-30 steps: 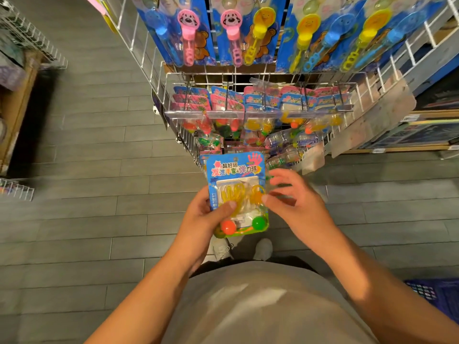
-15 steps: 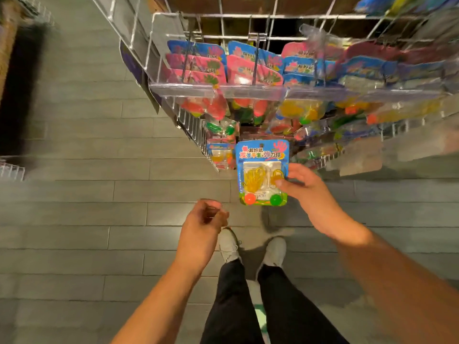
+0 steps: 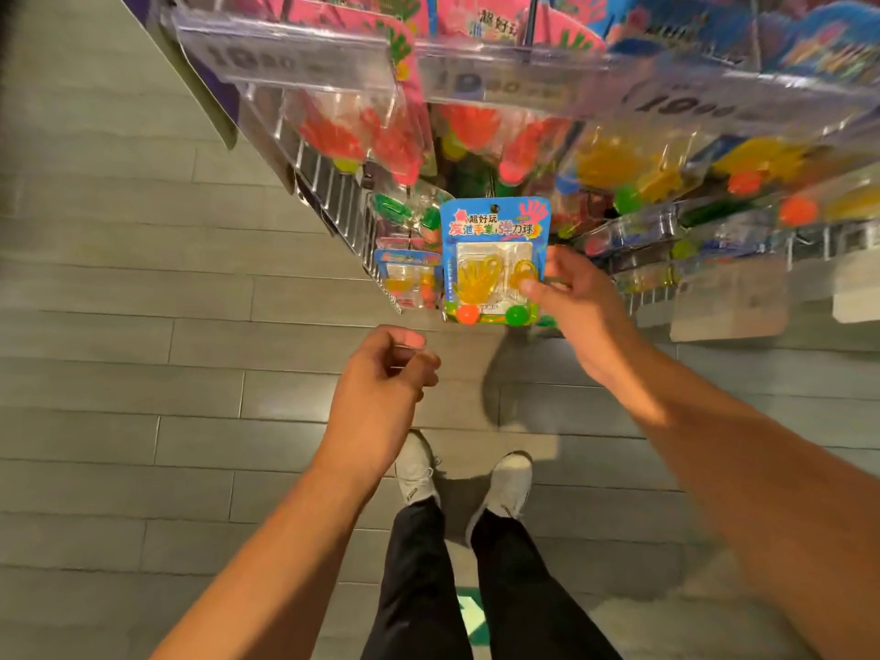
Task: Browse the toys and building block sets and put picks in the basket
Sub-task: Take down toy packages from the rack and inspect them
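The toy pack (image 3: 495, 259) sits at the rack's (image 3: 333, 192) near edge, below the price strips (image 3: 295, 54) — a second pack (image 3: 407, 283) just left of it. The right hand (image 3: 578, 297) is on its right side; the left hand (image 3: 381, 397) nearer, apart — shoes (image 3: 509, 483) nearest.

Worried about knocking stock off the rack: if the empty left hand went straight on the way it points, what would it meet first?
Probably the blue blister pack that the right hand holds, near its lower edge with the orange ball. The left hand is apart from it; depth is unclear.
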